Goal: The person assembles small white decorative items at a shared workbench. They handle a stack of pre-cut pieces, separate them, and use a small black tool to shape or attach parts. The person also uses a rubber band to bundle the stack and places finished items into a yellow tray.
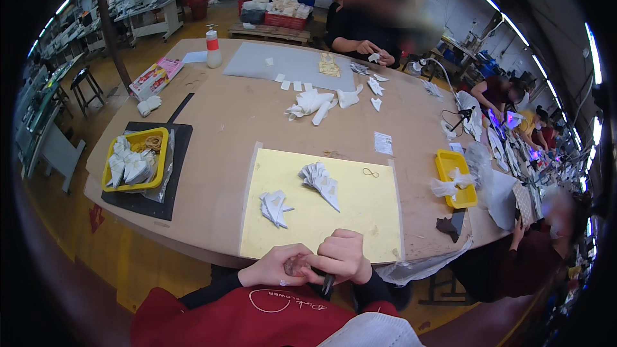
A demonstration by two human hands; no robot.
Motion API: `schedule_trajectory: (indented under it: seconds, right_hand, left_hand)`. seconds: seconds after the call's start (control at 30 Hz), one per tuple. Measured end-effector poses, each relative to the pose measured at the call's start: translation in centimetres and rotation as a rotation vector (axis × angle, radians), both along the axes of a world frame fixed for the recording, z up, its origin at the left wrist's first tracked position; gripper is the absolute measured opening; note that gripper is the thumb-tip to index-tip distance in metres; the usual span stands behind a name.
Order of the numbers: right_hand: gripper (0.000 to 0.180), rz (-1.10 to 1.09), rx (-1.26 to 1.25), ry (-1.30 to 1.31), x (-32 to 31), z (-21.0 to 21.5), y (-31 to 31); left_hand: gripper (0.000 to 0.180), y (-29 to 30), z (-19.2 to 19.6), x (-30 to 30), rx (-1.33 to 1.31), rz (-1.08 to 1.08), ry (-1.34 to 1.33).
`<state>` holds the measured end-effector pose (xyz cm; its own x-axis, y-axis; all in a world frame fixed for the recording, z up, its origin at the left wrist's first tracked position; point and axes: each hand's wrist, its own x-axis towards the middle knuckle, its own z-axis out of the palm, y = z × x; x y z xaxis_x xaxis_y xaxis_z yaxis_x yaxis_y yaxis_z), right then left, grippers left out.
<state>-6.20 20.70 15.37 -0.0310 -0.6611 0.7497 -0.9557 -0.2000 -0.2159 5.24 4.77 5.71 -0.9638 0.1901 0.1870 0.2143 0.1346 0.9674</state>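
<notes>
Both my hands meet at the near edge of a yellow board (292, 173). Closed fingers of my left hand (273, 266) hold a brownish, partly see-through lump (297, 265). My right hand (339, 256) is curled against it, gripping a slim dark tool (328, 283) whose end sticks out below the fist; its exact kind is hidden. Ahead of my hands on the board lie a fanned stack of white cut pieces (319, 183) with cut-outs, and a smaller bunch of white pieces (274, 208) to its left. A twisted rubber band (371, 172) rests near the board's far right corner.
Left is a yellow basket (164, 154) holding white pieces and rubber bands, on a black mat (180, 173). A second yellow basket (472, 202) stands right. Farther off are white gloves (312, 103) and a pump bottle (213, 51). Co-workers sit opposite and at right.
</notes>
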Motion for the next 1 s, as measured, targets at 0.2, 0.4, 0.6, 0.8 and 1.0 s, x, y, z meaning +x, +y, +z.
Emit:
schedule_trajectory:
  seconds: [0.2, 0.4, 0.6, 0.8, 1.0]
  right_hand:
    - [0.012, 0.176, -0.132, -0.080, 0.0, -1.2, -3.3]
    - [0.013, 0.412, -0.231, -0.274, 0.9, -3.2, -6.6]
    - [0.013, 0.500, -0.159, -0.442, 1.3, -2.9, -9.8]
    - [0.016, 0.360, -0.167, -0.524, 0.0, -3.8, -9.0]
    - [0.018, -0.017, -0.240, -0.728, -2.1, -6.6, -6.4]
  left_hand:
    - [0.063, 0.1, -5.2, 0.3, 0.047, 0.189, 0.217]
    - [0.071, -0.6, -8.4, 0.3, 0.203, 0.067, 0.004]
    - [0.070, -1.6, -6.3, -2.4, 0.075, 0.115, 0.199]
    - [0.069, -1.6, -5.1, -1.9, 0.061, 0.139, 0.272]
    - [0.064, -2.2, -7.9, -2.5, -0.056, 0.244, 0.188]
